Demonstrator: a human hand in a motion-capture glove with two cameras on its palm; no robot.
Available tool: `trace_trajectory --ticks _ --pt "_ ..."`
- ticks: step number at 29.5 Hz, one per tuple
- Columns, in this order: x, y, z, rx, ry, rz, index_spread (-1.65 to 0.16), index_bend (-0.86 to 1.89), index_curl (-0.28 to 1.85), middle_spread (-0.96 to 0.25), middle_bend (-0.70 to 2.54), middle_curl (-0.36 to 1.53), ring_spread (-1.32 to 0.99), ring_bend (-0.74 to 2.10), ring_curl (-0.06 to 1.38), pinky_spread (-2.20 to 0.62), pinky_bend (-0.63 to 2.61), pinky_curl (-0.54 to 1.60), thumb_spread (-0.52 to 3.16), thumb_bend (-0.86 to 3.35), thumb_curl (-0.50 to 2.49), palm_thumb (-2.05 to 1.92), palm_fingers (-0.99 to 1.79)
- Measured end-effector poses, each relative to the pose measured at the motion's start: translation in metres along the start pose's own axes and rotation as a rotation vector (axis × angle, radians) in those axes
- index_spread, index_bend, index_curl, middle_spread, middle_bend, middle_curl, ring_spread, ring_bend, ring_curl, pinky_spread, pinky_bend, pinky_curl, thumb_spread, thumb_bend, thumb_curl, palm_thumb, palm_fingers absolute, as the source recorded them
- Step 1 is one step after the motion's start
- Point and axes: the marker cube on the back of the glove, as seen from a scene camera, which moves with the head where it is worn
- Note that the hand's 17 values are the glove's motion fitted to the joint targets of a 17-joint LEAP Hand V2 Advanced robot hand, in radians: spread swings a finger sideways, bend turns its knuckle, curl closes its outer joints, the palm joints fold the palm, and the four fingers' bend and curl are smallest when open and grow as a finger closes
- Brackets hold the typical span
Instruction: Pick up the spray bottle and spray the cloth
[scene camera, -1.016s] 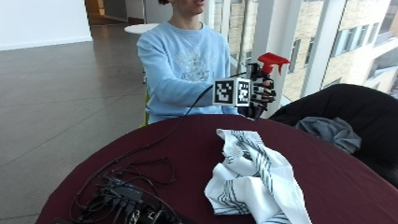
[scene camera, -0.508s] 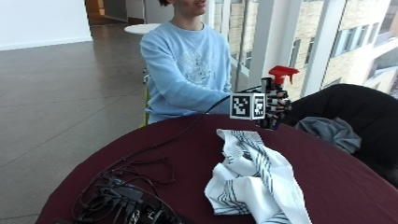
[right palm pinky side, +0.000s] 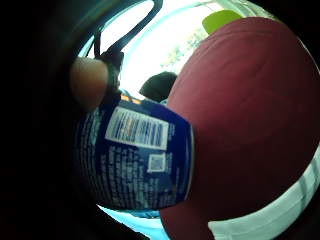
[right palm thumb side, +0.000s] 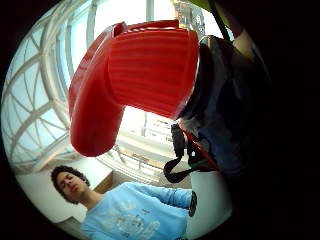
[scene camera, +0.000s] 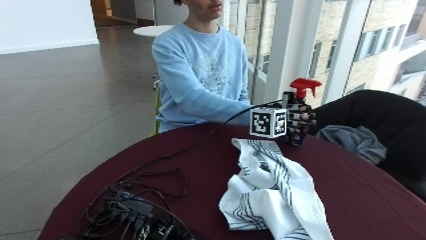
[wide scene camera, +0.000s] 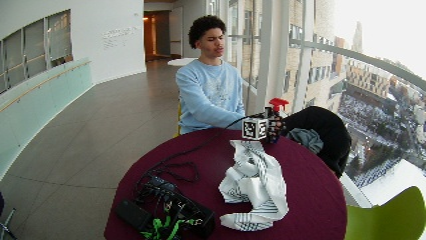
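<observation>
At the table's far edge, I am curling my gloved right hand (scene camera: 298, 121) round the spray bottle (scene camera: 301, 97), keeping its red nozzle upright beyond the striped cloth (scene camera: 273, 192).

Daylight enters through tall windows (scene camera: 346, 45) beside the table (scene camera: 373, 195), leaving soft, faint shadows. Both palm views show bright window glare, curved edges, dark margins, and blurred nearby surfaces.

A round maroon table (scene camera: 373, 200) bears a striped cloth (scene camera: 273, 195); black cables (scene camera: 133, 210).
</observation>
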Motion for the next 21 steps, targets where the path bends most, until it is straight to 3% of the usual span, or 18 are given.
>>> trace_trajectory --ticks 8,12,21 --pt "0.000 0.005 0.000 -0.011 0.016 0.001 -0.23 0.17 0.46 -0.11 0.23 0.46 -0.07 0.28 0.37 0.05 0.15 0.32 1.06 -0.02 0.42 0.75 1.00" --pt "-0.010 0.013 -0.011 -0.009 0.024 -0.020 -0.26 0.05 0.41 -0.10 0.24 0.46 -0.07 0.26 0.37 0.07 0.21 0.34 1.04 -0.02 0.42 0.76 0.84" --pt "-0.040 0.058 -0.093 -0.022 0.395 -0.078 -0.28 0.09 0.34 -0.09 0.24 0.46 -0.05 0.28 0.37 0.11 0.23 0.35 1.05 -0.02 0.41 0.76 0.82"
